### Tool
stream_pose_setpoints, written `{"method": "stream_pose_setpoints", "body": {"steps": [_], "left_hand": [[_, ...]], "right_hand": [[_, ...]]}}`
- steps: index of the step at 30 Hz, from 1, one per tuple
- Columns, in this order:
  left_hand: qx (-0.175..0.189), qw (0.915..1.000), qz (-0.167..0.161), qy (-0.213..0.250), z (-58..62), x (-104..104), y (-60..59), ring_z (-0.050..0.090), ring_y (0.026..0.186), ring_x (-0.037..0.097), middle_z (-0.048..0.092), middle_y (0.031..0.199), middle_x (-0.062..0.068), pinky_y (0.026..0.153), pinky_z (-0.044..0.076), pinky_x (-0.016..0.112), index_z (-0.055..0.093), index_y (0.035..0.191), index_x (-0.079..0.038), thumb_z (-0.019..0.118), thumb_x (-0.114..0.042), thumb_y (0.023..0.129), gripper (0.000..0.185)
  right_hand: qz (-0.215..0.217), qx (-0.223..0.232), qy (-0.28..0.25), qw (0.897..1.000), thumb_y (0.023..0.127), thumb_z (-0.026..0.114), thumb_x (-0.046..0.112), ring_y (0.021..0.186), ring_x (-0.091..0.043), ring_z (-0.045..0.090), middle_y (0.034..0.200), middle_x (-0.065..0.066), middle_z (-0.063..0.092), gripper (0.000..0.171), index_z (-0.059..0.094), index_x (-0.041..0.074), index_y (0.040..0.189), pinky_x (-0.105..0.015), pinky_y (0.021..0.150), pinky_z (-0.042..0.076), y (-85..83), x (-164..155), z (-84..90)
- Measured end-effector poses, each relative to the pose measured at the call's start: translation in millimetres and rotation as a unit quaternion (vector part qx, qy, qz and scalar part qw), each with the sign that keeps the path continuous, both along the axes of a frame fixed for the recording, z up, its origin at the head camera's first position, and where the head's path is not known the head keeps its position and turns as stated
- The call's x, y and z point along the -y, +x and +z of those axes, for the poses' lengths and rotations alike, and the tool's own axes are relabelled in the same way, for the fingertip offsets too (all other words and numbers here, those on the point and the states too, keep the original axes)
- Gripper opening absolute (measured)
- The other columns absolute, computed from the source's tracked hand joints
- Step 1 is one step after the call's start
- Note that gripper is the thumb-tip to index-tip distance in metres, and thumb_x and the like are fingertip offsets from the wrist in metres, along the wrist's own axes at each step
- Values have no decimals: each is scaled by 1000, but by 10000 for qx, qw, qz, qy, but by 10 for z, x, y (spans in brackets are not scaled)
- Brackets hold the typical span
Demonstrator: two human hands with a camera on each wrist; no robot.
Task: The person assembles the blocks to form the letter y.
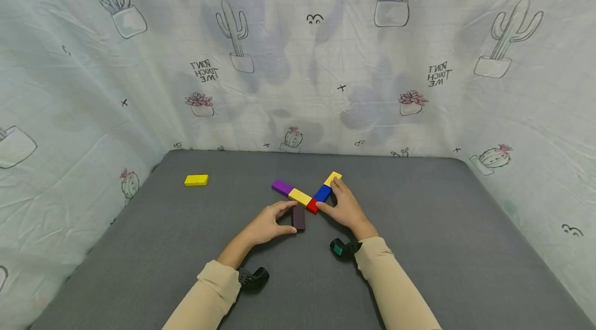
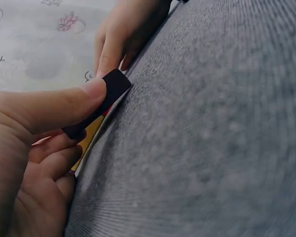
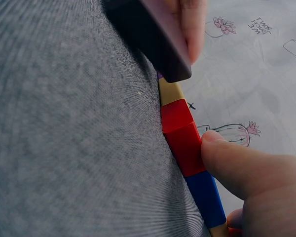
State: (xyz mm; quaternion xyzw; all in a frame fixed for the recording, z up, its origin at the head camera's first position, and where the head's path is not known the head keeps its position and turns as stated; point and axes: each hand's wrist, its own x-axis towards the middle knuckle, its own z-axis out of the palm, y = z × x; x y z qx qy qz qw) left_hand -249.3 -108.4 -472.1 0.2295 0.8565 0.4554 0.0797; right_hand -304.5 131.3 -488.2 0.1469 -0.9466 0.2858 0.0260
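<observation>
A: What has the left hand (image 1: 267, 225) got?

B: It pinches a dark brown block (image 1: 298, 217) between thumb and fingers. The block lies on the grey bench (image 1: 419, 247), its far end right up against the red block (image 1: 312, 206).

A: And the right hand (image 1: 344, 208)?

B: Its fingers lie fairly straight along the right arm of the row. The thumb presses the side of the red block, and a finger reaches up by the blue block (image 1: 323, 193) and the yellow block (image 1: 332, 178) at the far end. It grips nothing.

A: How do the blocks lie?

B: In a V. From the red block one arm runs far and left: a yellow block (image 1: 299, 196), then a purple block (image 1: 282, 187). The other runs far and right. All are touching end to end.

A: Anything else?

B: A lone yellow block (image 1: 196, 180) lies well apart to the far left. A cactus-print cloth (image 1: 298, 61) hangs round the bench.
</observation>
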Motion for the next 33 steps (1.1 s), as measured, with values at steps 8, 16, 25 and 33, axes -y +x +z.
{"method": "stream_pose_setpoints", "body": {"steps": [8,16,25,33], "left_hand": [[-94,9977,-399,-537,-28,-30,-63,34,129,26,37,141,9,103,32,46,37,137,-11,67,-35,79,70],[-289,9921,-462,-1134,17,-47,-64,25,133,33,32,143,8,107,23,49,34,139,-13,62,-36,82,68],[-327,9918,-518,-1122,-24,-54,-59,22,132,38,29,144,10,107,21,50,32,140,-11,57,-28,87,61],[-326,9937,-521,-941,-68,-50,-22,19,134,35,29,144,9,108,19,49,33,139,-13,54,-22,89,55]], "right_hand": [[11,-68,62,10000,79,55,59,136,-31,18,149,-12,18,88,27,3,140,-50,106,23,-29,-14,10],[9,20,41,10000,79,56,57,136,-31,18,149,-12,18,87,26,3,141,-50,107,22,-28,-15,35],[4,67,96,9999,79,55,58,136,-30,17,149,-11,17,88,25,4,141,-48,108,21,-25,-8,35],[28,123,104,9999,79,55,59,137,-29,16,150,-9,16,88,24,5,141,-48,108,21,-16,-1,25]]}}
